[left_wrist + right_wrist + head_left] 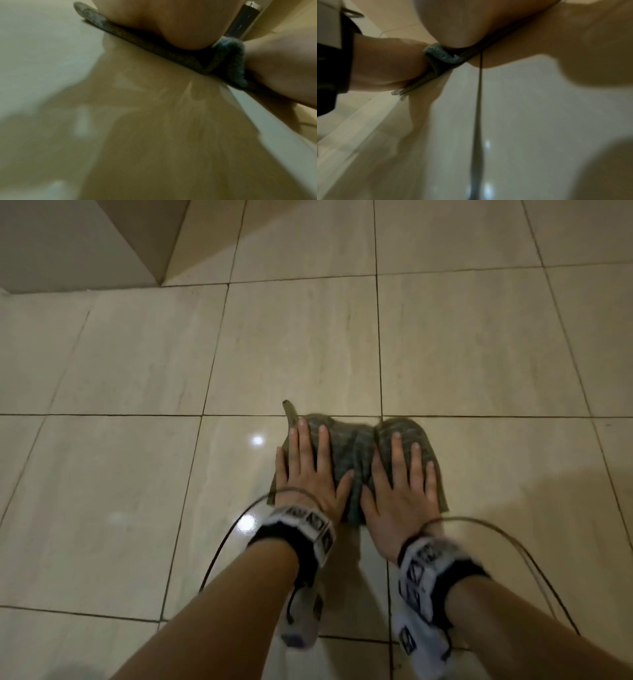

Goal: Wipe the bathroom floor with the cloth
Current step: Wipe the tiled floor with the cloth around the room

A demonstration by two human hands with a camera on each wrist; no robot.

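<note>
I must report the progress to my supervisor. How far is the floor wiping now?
Done: the cloth already lies on the tiled floor. In hand: the left hand and right hand press flat on it, side by side, fingers straight, and the cloth bunches between them. Left: I cannot tell which tiles are wiped; those ahead show no clear wet trace, so most of the floor probably remains.

Your cloth [356, 460] is a dark grey-green piece with a faint checked weave, lying bunched on the glossy beige tiled floor [308, 344] just on your side of a grout line. A ridge of folds rises down its middle and one narrow corner pokes out at the far left. Seen from the wrist views, its near edge [154, 47] lies flat on the tile, with a raised fold [440, 54] curled up at the centre.
</note>
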